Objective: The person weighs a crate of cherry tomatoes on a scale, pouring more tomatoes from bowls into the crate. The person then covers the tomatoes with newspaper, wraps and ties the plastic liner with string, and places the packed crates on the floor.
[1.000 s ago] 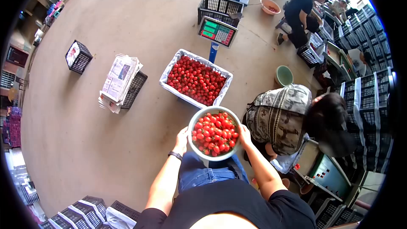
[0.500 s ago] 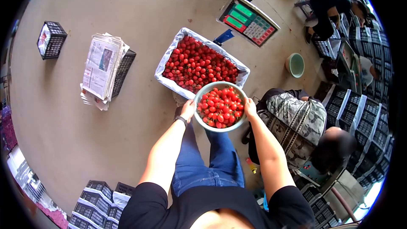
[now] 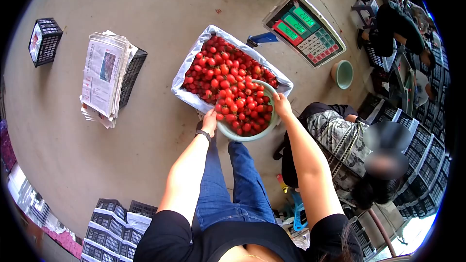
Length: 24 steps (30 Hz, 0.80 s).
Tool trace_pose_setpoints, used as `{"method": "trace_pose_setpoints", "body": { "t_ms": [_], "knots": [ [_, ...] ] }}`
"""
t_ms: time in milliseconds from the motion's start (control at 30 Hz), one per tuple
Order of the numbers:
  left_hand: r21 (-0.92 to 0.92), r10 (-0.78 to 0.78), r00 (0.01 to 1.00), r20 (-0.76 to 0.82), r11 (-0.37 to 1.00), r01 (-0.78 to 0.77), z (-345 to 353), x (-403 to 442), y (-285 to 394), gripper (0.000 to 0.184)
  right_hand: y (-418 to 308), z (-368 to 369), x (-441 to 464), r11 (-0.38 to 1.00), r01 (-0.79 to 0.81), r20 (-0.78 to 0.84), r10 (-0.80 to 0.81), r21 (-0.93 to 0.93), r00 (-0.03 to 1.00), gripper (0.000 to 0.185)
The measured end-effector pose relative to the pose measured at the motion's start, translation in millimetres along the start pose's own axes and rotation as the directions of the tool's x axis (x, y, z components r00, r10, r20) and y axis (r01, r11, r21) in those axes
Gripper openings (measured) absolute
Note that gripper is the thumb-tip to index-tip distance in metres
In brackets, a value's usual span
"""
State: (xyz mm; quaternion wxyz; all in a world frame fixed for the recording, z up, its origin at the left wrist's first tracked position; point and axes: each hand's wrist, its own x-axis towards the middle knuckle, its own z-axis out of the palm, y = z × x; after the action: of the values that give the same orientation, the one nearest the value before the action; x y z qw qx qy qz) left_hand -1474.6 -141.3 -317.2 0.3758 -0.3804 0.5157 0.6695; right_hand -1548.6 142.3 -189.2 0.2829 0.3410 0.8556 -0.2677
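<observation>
A pale green bowl (image 3: 252, 139) of red cherry tomatoes is tipped over the near side of a lined crate (image 3: 189, 98). Tomatoes spill over its far rim onto the red tomatoes (image 3: 208, 68) in the crate. My left hand (image 3: 209, 122) grips the bowl's left rim, with a dark band on the wrist. On the right rim, my right hand (image 3: 281, 106) is closed around the edge. Just beyond the crate stands a scale display (image 3: 305, 29) with lit green digits on a blue post.
Newspapers (image 3: 104, 75) lie on a black crate at the left, near a small crate (image 3: 46, 41). A person in a patterned top (image 3: 340, 136) bends at the right. Beyond are a green basin (image 3: 342, 74) and another person (image 3: 398, 29). Stacked crates (image 3: 104, 228) stand lower left.
Both hands have tilted the bowl away from me, and its tomatoes now pour into the crate. The view has shifted, with the scale display appearing larger. The person at the right has raised their head.
</observation>
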Motion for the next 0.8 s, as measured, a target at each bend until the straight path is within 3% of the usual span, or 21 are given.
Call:
{"method": "trace_pose_setpoints", "body": {
  "t_ms": [67, 100, 200, 267, 433, 533, 700, 800],
  "knots": [
    [0.018, 0.021, 0.998, 0.059, 1.000, -0.023, 10, 6, -24, 0.032, 17, -8, -7, 0.999, -0.027, -0.003, 0.027, 0.017, 1.000, 0.043],
    [-0.104, -0.078, 0.993, 0.092, 0.991, 0.088, 19, 1, -29, 0.034, 29, -12, -9, 0.999, -0.041, -0.004, 0.041, 0.026, 0.999, 0.043],
    [0.001, -0.105, 0.992, 0.069, 0.994, 0.105, 46, -26, -23, 0.032, 61, -22, -16, 0.996, -0.086, -0.002, 0.086, 0.015, 0.996, 0.043],
    [-0.023, -0.093, 0.989, 0.111, 0.995, 0.096, 61, -33, -33, 0.031, 77, -32, -20, 0.992, -0.125, 0.014, 0.125, 0.013, 0.992, 0.043],
    [-0.078, -0.146, 0.970, 0.193, 0.984, 0.163, 73, -36, -49, 0.033, 90, -45, -19, 0.997, -0.075, 0.001, 0.075, -0.027, 0.997, 0.043],
    [-0.133, -0.087, 0.975, 0.203, 0.984, 0.116, 60, -37, -43, 0.033, 71, -49, -21, 0.999, 0.045, -0.008, -0.045, -0.016, 0.999, 0.044],
    [-0.230, 0.023, 0.990, 0.141, 0.973, 0.010, 47, -47, -18, 0.033, 33, -52, -25, 0.995, 0.096, -0.029, -0.095, 0.020, 0.995, 0.044],
    [-0.220, 0.012, 0.990, 0.140, 0.975, 0.019, 62, -37, -33, 0.035, 59, -52, -17, 1.000, 0.008, 0.018, -0.008, 0.005, 1.000, 0.044]
  ]
}}
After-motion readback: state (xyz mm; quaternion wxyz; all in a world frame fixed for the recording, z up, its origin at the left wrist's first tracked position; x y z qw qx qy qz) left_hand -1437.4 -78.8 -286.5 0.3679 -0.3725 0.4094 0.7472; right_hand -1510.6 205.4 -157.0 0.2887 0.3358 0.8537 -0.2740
